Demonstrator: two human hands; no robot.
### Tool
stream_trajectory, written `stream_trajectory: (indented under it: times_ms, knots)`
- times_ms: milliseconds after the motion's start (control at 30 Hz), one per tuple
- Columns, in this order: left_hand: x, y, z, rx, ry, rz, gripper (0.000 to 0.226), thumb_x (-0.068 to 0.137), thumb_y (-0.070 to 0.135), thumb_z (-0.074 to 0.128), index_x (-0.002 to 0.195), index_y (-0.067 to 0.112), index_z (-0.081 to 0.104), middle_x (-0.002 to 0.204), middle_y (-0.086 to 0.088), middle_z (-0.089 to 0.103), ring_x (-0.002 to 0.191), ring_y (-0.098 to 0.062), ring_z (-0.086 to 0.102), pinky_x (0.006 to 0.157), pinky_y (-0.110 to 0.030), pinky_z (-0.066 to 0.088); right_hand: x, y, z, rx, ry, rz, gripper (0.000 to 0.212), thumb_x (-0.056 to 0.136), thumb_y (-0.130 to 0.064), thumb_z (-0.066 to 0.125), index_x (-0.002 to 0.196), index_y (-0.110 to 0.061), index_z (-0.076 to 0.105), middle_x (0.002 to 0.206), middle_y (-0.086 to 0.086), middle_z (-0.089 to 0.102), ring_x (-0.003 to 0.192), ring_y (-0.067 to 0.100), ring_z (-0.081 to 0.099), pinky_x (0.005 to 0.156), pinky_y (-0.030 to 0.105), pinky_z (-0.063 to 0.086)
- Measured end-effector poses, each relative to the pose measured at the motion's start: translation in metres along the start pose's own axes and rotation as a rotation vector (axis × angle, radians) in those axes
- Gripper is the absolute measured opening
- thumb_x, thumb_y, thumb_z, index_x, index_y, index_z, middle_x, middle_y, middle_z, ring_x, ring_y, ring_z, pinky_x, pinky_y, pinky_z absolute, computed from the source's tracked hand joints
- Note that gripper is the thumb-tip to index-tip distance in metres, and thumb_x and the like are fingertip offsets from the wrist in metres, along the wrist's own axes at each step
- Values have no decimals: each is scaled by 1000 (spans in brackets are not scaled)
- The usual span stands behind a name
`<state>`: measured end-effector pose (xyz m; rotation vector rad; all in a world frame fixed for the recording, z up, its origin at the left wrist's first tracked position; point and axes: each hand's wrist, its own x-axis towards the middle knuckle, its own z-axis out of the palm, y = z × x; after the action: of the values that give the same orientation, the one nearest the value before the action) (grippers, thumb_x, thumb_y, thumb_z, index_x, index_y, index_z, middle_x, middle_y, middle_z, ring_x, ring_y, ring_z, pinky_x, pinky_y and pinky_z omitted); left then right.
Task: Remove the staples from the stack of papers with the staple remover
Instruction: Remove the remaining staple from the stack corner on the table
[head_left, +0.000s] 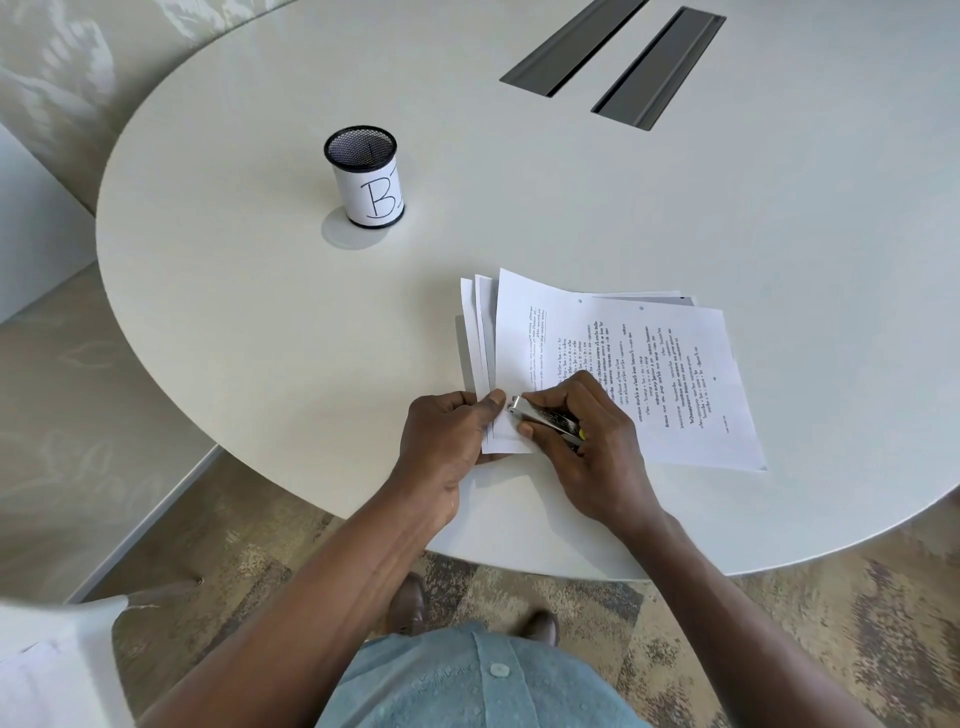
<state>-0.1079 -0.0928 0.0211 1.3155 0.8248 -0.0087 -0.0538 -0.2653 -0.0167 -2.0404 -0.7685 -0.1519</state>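
Near the desk (260, 312) edge, left hand (451, 436) pinches the stack of papers (623, 364); right hand (587, 441), knuckles up, clamps the staple remover (540, 415). Mesh cup (366, 176) reads "B".

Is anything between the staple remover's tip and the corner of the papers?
Nothing visible. The silver metal staple remover in the right hand already sits at the corner of the white printed paper stack, which the left hand pinches.

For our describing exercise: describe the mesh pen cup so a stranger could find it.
On the round white table, look beyond the stack of papers, toward the left. The pen cup stands alone upright: black mesh, wrapped in white paper with a handwritten B.
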Motion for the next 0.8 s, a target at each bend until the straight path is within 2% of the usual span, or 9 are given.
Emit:
stream_trajectory:
  times_ms: [100,167,267,333,433,533,633,733,800]
  knots:
    - [1,-1,2,-2,8,12,21,96,19,84,77,8,83,81,-11,81,77,-29,78,86,-49,68,0,-1,0,6,-8,7,18,100,-19,78,112,-7,73,101,-1,63,87,13,64,74,26,52]
    - [1,-3,2,6,15,20,21,96,20,84,79,7,83,83,-12,83,80,-33,79,87,-49,67,0,-1,0,7,-13,10,19,101,-21,77,113,-7,73,101,-2,63,88,9,63,74,24,50]
    - [2,-6,3,53,4,39,20,96,23,84,81,9,85,93,-18,85,93,-40,82,98,-60,63,1,0,0,23,-25,26,17,101,-19,76,113,-8,71,101,-3,61,88,2,59,75,18,44]
    - [0,-8,4,75,0,45,22,97,24,83,80,10,85,95,-20,85,88,-34,80,99,-61,61,1,1,1,13,-27,27,17,101,-18,77,114,-8,71,101,-2,62,88,7,60,75,20,46]
    - [0,-9,6,69,25,60,24,97,26,83,84,5,84,98,-25,83,93,-43,81,98,-63,61,1,0,0,4,-14,28,16,98,-15,81,110,-10,73,99,-2,65,86,13,62,74,22,48]
    - [0,-7,7,54,38,60,22,98,26,83,83,9,85,93,-17,86,96,-39,83,96,-57,65,1,-1,-3,41,17,59,14,95,-16,83,106,-11,76,95,-4,67,85,9,64,73,22,49]
    - [0,-4,7,42,45,57,18,98,24,82,85,12,87,91,-9,87,100,-36,83,97,-53,66,1,-2,-4,55,30,63,12,93,-19,83,101,-13,77,92,-5,69,83,9,65,70,27,51]
    - [1,-5,8,45,52,56,19,99,24,82,85,12,87,92,-11,87,96,-35,83,95,-50,66,0,-2,-5,59,22,63,11,92,-16,84,101,-13,78,91,-5,69,82,10,65,68,30,51]
    - [3,-7,8,44,56,60,22,99,24,81,87,6,85,94,-17,85,85,-30,80,88,-45,65,0,-2,-5,55,26,63,11,92,-14,84,101,-13,79,91,-5,69,82,12,65,68,32,52]
